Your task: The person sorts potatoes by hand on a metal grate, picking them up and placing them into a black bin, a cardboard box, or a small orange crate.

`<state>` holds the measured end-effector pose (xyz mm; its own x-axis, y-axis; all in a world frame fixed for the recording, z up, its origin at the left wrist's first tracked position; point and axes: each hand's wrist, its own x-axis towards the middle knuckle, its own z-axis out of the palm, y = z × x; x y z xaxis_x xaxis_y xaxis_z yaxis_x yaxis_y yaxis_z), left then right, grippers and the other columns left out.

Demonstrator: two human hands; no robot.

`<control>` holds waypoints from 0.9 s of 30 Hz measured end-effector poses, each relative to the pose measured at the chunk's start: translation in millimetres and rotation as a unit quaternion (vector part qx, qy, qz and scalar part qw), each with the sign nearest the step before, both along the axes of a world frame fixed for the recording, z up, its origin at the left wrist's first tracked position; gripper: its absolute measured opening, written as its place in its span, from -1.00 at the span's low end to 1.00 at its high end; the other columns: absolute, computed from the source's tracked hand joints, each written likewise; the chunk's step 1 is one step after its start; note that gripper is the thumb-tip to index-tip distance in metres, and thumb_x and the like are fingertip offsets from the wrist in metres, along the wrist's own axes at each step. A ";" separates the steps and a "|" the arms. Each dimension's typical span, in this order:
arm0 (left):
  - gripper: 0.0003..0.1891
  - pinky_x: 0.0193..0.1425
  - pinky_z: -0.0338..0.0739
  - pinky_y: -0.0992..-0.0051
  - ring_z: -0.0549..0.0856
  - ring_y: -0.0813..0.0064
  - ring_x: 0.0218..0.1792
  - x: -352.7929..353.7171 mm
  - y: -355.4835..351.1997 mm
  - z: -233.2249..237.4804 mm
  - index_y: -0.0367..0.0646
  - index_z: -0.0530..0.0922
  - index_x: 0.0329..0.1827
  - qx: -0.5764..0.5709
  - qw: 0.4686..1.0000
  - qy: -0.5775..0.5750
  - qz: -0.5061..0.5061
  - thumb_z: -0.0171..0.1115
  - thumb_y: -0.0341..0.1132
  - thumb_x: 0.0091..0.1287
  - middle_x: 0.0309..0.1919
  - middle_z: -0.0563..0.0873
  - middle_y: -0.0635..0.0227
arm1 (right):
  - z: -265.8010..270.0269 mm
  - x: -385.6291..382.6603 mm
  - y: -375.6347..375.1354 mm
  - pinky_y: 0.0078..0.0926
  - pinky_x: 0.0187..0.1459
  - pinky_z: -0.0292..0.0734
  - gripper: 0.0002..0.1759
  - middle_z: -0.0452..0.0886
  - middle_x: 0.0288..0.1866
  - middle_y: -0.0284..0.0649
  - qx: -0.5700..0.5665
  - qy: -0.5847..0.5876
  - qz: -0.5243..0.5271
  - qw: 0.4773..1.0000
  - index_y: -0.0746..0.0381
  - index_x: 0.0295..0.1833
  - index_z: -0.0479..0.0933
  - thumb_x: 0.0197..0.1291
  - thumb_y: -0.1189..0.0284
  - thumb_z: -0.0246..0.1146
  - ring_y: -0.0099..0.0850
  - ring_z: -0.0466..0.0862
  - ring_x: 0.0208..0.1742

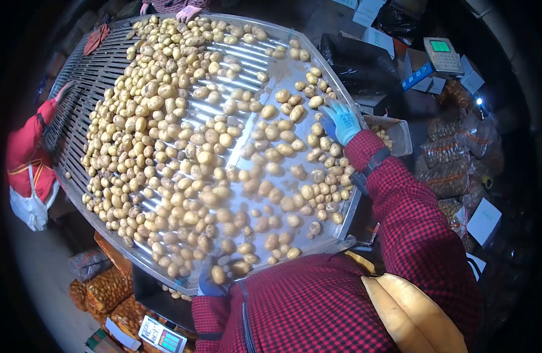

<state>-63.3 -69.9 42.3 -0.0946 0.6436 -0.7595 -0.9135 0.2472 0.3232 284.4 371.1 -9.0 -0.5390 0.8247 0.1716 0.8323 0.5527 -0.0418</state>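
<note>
A large pile of potatoes covers much of a metal sorting table, with more scattered over its smooth sheet. My right hand, in a light blue glove, reaches to the table's right side. Its fingers are stretched out, next to potatoes along the edge, and I see nothing gripped. My left hand, in a blue glove, is low at the near edge, close to a potato. Shadow and my sleeve hide most of it, so its fingers cannot be made out.
A person in red stands at the left; another person's pink-gloved hand rests at the far edge. A grey bin hangs at the right. Around lie potato sacks, scale displays and a red cloth.
</note>
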 end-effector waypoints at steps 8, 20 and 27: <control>-0.55 -0.34 0.56 0.51 0.59 0.48 -0.33 -3.3 -4.6 -5.0 -0.16 0.38 0.32 -0.017 1.000 0.007 -0.005 -0.08 -0.02 0.59 -0.09 0.60 0.24 | 16.9 -78.3 6.5 -0.13 0.34 0.40 -0.48 0.36 0.49 -0.24 -0.028 -0.166 0.121 0.978 -0.08 0.39 0.46 0.29 0.32 0.19 -0.13 0.36 0.46; -0.55 -0.30 0.58 0.51 0.59 0.52 -0.31 1.0 -1.2 2.8 -0.12 0.38 0.33 -0.043 0.999 0.020 0.018 -0.07 0.00 0.59 -0.03 0.61 0.25 | 36.6 -111.5 84.5 -0.27 0.04 0.61 -0.73 0.76 -0.09 -0.09 -0.201 0.231 -0.087 0.948 0.12 0.03 0.68 0.23 0.42 0.24 -0.14 0.75 -0.04; -0.55 -0.32 0.59 0.53 0.61 0.50 -0.33 -1.4 -6.5 -5.5 -0.20 0.41 0.32 -0.033 0.999 0.001 0.035 -0.03 -0.04 0.58 -0.09 0.63 0.19 | 12.8 -180.8 60.6 -0.10 0.19 0.55 -0.52 0.64 0.14 0.13 -0.138 0.059 -0.097 0.984 0.08 0.23 0.59 0.20 0.19 0.29 0.03 0.65 0.18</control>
